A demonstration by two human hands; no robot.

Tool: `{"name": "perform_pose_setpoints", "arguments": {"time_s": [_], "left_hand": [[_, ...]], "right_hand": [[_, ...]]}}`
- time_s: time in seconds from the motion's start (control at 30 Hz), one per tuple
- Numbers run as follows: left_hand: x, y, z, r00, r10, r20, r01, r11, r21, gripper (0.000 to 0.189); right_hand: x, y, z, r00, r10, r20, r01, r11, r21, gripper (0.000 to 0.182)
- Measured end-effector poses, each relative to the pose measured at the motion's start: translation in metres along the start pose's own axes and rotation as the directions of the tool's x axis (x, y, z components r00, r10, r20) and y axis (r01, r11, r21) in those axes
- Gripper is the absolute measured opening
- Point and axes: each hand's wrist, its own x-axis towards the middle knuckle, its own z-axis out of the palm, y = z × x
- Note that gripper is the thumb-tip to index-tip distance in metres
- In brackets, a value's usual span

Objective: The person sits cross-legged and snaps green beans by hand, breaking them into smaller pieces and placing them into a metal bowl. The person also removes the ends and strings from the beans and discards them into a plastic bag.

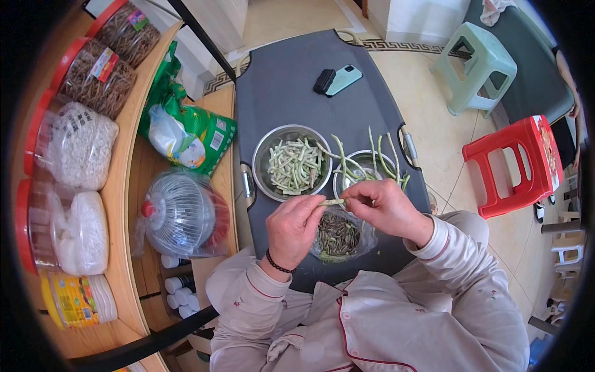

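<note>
Between my two hands stretches a short pale-green piece of long bean (pixel 332 202). My left hand (pixel 293 222), with a dark bead bracelet at the wrist, pinches one end. The other end is pinched in the fingertips of my right hand (pixel 383 204). Beyond the left hand sits a steel bowl (pixel 261 173) full of snapped bean pieces (pixel 295 166). Another steel bowl (pixel 338 179), partly hidden by my right hand, holds long whole beans (pixel 379 160) that stick out over its rim. Below my hands, a clear plastic bag (pixel 369 242) lies open with dark, thin scraps (pixel 338 235) in it.
The bowls stand on a dark grey folding cot (pixel 288 74), with a mint-green phone (pixel 346 80) and a black case (pixel 324 81) farther off. Wooden shelves (pixel 123 181) with red-lidded jars (pixel 95 69) rise at left. A red stool (pixel 511 162) and green stool (pixel 483 60) are at right.
</note>
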Motion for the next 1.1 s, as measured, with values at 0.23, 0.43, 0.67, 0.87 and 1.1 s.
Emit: {"name": "perform_pose_setpoints", "arguments": {"time_s": [0.23, 0.43, 0.67, 0.87, 1.1], "left_hand": [[-0.003, 0.004, 0.001, 0.990, -0.124, 0.073, 0.138, 0.961, -0.238, 0.020], [-0.007, 0.005, 0.003, 0.928, -0.310, 0.208, 0.373, 0.795, -0.479, 0.015], [0.000, -0.020, -0.012, 0.843, -0.404, 0.355, 0.504, 0.362, -0.784, 0.022], [-0.007, -0.015, 0.000, 0.791, -0.372, 0.485, 0.589, 0.251, -0.768, 0.020], [-0.007, -0.023, 0.000, 0.770, -0.402, 0.495, 0.596, 0.177, -0.783, 0.023]], "right_hand": [[0.001, 0.009, 0.004, 0.952, 0.264, 0.153, -0.305, 0.793, 0.528, 0.012], [0.003, 0.015, 0.010, 0.921, 0.340, 0.190, -0.389, 0.773, 0.501, 0.014], [-0.002, 0.007, 0.004, 0.939, 0.264, 0.221, -0.149, 0.891, -0.430, 0.020], [-0.008, 0.021, 0.036, 0.977, 0.155, 0.145, -0.206, 0.857, 0.473, 0.018], [-0.008, 0.021, 0.037, 0.969, 0.225, 0.099, -0.246, 0.859, 0.449, 0.016]]}}
